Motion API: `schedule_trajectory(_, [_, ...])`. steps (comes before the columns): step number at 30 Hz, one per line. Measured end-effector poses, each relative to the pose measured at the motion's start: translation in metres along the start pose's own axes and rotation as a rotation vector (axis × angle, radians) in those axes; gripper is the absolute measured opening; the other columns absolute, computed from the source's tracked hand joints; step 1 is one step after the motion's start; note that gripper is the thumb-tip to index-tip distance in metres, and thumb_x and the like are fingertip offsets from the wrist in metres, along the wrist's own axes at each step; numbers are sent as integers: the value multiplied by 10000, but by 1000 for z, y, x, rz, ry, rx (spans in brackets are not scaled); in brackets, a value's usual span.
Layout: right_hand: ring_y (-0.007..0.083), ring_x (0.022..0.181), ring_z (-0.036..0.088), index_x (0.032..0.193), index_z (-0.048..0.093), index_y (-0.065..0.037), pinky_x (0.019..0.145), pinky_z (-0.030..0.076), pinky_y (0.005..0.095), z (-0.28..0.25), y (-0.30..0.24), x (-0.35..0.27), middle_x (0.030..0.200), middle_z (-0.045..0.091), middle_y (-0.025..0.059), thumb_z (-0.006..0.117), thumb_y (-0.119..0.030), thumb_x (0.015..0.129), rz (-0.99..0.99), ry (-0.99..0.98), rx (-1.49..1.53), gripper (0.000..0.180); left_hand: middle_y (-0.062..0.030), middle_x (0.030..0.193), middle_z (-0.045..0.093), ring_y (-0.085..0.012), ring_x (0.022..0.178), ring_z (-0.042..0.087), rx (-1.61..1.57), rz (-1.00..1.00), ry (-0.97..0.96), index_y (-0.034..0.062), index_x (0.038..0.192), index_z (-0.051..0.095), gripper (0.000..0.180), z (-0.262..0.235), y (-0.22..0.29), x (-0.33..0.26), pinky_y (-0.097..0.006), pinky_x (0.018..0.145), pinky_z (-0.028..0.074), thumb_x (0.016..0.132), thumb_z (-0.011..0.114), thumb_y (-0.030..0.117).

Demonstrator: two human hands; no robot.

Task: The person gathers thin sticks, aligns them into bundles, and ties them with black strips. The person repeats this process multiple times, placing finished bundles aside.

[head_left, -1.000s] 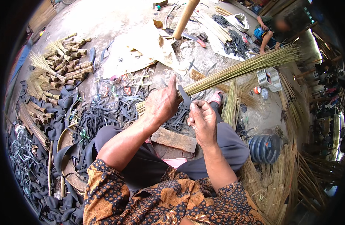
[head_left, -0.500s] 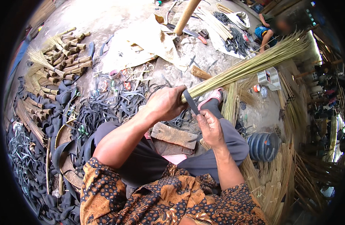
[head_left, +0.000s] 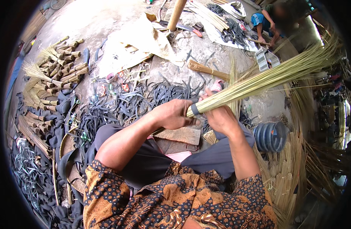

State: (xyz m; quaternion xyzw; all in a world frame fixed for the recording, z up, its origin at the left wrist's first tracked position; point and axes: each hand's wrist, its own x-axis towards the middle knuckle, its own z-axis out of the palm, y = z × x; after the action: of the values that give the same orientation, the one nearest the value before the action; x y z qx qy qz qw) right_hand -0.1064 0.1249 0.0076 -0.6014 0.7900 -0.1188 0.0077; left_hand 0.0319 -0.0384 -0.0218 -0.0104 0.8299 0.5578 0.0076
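A long bundle of thin green-yellow stalks (head_left: 251,87) slants up to the right, its brushy tips fanning out at the far right. A dark rubber strip (head_left: 195,109) wraps round its butt end. My left hand (head_left: 175,114) is closed at that end, with part of the strip at its fingers; the fingertips are partly hidden. My right hand (head_left: 222,119) is curled round the bundle from below, just right of the strip, and the stalks cover some of its fingers. Under my hands, a wooden block (head_left: 180,135) lies between my crossed legs.
Tangled dark rubber strips (head_left: 133,99) cover the floor ahead and left. Tied stalk bundles (head_left: 65,63) are piled at the far left. A blue-grey ribbed container (head_left: 269,137) stands by my right knee, beside loose stalks (head_left: 282,171). Another person (head_left: 265,24) sits at the far right.
My right hand has gone from the strip's end to a grip round the bundle. My left hand has shifted off the bundle toward the strip. The strip now lies snug round the stalks.
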Motion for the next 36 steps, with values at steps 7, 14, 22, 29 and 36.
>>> schedule_trajectory(7, [419,975,727,1116,749,-24,876,562,482,-13,-35,24,983,745,259,649,-342,985,435,32,279,358,-232,841,722,-443,786,715,467,-192,323,34,1021,640,270,17,-27,15,-552,689,563,929,672,286])
schedule_trajectory(14, [232,660,703,974,715,-4,617,552,344,25,-19,50,801,740,155,632,-315,1021,540,-98,699,325,-205,827,729,-435,757,723,527,-200,365,65,1120,597,236,24,-43,16,-533,663,573,933,631,206])
schedule_trajectory(22, [116,761,712,1059,667,22,641,545,228,38,-48,7,847,734,107,552,-336,1100,475,146,1237,378,-184,821,717,-421,770,717,529,-243,440,143,1184,553,354,13,-50,27,-524,634,561,889,702,269])
schedule_trajectory(29, [72,601,438,966,598,-60,561,369,254,37,-46,-31,673,495,-26,490,-324,1126,436,-6,1103,327,-215,828,729,-443,803,716,457,-334,446,121,1168,642,397,1,-37,35,-540,690,561,904,742,401])
schedule_trajectory(36, [180,571,544,928,582,-49,566,438,356,38,0,-69,672,566,61,513,-334,1109,453,-68,609,345,-112,814,713,-163,767,642,-98,-156,165,73,1122,708,313,-14,-10,11,-369,757,528,832,792,156])
